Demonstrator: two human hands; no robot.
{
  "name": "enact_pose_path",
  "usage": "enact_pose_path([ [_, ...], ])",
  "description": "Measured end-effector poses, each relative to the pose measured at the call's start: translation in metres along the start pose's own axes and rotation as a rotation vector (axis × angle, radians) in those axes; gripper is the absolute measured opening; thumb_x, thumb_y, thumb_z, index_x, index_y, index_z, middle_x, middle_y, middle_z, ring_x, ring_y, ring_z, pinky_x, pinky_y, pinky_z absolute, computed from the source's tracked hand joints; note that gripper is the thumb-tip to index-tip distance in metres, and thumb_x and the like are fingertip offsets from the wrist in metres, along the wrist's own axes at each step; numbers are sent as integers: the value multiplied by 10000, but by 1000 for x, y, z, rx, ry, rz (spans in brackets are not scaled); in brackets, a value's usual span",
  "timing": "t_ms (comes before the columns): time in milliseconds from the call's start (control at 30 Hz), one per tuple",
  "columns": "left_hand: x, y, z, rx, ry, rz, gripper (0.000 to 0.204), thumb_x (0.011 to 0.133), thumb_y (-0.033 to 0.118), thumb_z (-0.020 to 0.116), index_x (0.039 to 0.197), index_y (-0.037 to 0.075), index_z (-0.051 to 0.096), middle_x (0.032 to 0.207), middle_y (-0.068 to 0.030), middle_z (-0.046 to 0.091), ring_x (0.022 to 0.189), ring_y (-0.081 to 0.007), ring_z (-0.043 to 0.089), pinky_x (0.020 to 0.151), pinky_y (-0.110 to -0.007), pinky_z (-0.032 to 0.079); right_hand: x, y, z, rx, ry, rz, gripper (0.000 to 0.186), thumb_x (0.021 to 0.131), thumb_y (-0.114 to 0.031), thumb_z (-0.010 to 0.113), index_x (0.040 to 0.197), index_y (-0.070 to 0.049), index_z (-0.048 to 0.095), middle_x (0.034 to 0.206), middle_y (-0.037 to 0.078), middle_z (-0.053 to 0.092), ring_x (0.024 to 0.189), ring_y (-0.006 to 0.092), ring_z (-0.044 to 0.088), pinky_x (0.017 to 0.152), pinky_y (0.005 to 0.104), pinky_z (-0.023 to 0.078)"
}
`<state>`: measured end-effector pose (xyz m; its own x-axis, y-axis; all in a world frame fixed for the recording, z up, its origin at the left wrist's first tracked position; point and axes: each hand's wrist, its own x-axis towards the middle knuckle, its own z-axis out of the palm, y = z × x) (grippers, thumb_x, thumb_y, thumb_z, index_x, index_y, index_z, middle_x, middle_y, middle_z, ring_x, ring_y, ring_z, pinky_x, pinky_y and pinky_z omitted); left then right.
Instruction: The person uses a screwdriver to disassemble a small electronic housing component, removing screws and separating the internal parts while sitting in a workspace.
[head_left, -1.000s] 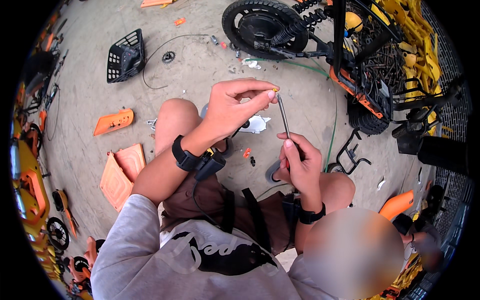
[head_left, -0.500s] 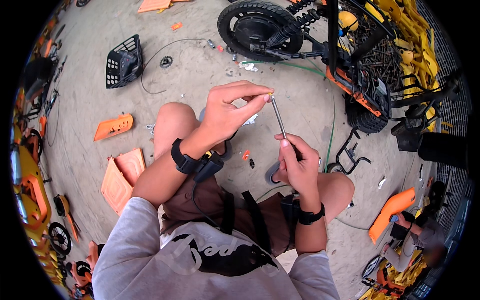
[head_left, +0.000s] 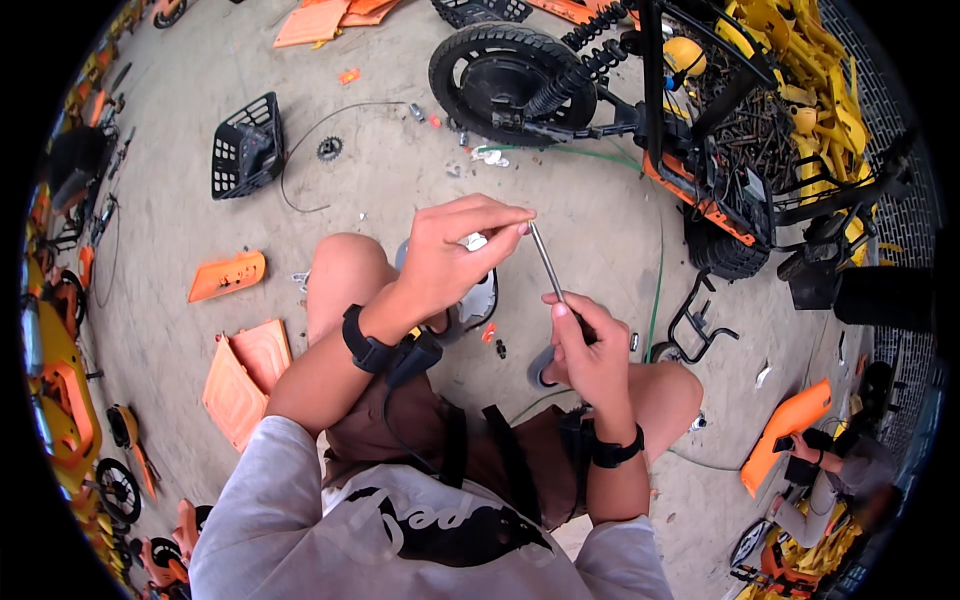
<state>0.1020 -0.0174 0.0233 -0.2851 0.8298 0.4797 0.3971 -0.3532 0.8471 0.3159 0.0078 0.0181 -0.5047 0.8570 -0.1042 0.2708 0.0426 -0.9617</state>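
Note:
My right hand (head_left: pixel 592 348) is closed around the dark handle of a screwdriver, its thumb laid along the tool. The slim metal shaft (head_left: pixel 546 264) slants up and leftward from that fist. At its far end, my left hand (head_left: pixel 452 252) pinches with thumb and forefinger right at the tip. Whatever small thing may be between those fingertips is hidden. Both hands are held in front of me, over the floor between my bent knees. A white and black shoe-like shape (head_left: pixel 480 302) shows partly behind my left hand.
A black wheel with a motor hub (head_left: pixel 515 85) belongs to a vehicle frame ahead. A black basket (head_left: pixel 247 145), a sprocket (head_left: pixel 330 149) and orange panels (head_left: pixel 246 380) lie leftward. At right are a bent black bracket (head_left: pixel 692 330), an orange panel (head_left: pixel 787 437) and another person (head_left: pixel 835 470).
The whole view has shifted, so floor things and hands sit lower in it. A yellow speck at my left fingertips no longer shows. Both hands keep nearly the same pose around the screwdriver.

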Motion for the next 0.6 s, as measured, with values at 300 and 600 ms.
enact_pose_path([
  [300,-1,2,3,-95,23,-144,197,822,-35,671,1004,9,736,843,-80,717,734,-106,656,645,-226,499,2,-1,0,-148,73,-103,193,923,-139,640,1048,-7,703,602,13,564,514,46,496,484,219,393],
  [600,-1,-2,1,-45,-22,-112,188,829,-16,673,1005,8,734,859,-76,723,753,-114,667,661,-231,506,2,-6,-1,-191,67,-83,196,912,-138,649,1034,10,691,682,91,625,557,90,538,537,246,436],
])
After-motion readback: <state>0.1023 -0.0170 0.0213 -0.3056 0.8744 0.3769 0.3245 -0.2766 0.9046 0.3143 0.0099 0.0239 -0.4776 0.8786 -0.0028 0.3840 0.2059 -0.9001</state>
